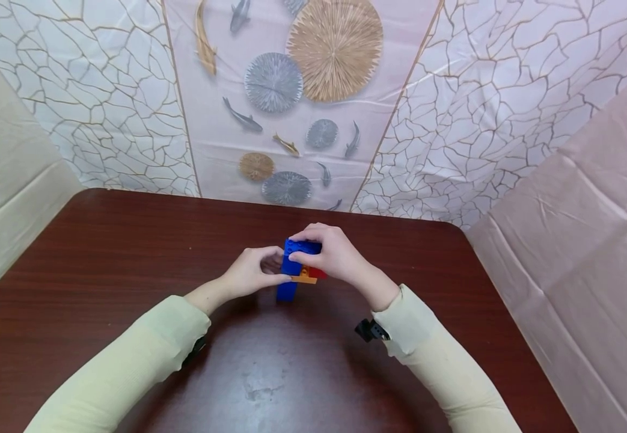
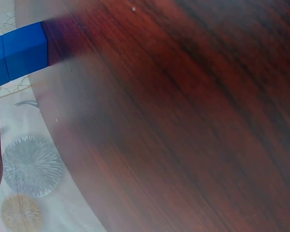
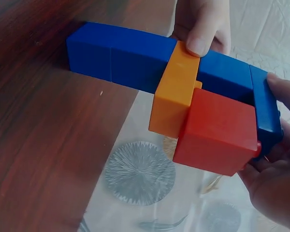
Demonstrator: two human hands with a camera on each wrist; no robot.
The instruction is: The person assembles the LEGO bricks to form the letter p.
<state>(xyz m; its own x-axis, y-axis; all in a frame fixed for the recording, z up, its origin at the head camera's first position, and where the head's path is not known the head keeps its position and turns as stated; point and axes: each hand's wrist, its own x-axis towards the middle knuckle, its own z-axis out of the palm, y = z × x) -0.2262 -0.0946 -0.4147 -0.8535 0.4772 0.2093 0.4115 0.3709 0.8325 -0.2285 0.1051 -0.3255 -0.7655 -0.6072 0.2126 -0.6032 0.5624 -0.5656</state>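
A tower of blue toy building bricks (image 1: 287,291) stands upright on the table. Partway up, an orange brick (image 3: 171,96) juts out to the right, and a red brick (image 3: 217,130) sits on it. Across the top lies another blue brick (image 3: 267,111), its studs partly visible. My left hand (image 1: 249,272) holds the tower from the left, thumb against the orange brick's end. From the right, my right hand (image 1: 335,255) grips the top blue brick between thumb and fingers. In the left wrist view only the tower's lower blue bricks (image 2: 26,50) appear.
The dark brown table (image 1: 129,252) has a glossy surface with a worn patch near the front. Patterned cloth (image 1: 286,144) hangs behind its far edge, and pale cloth (image 1: 578,240) hangs along the right side. A black strap (image 1: 371,330) is on the right wrist.
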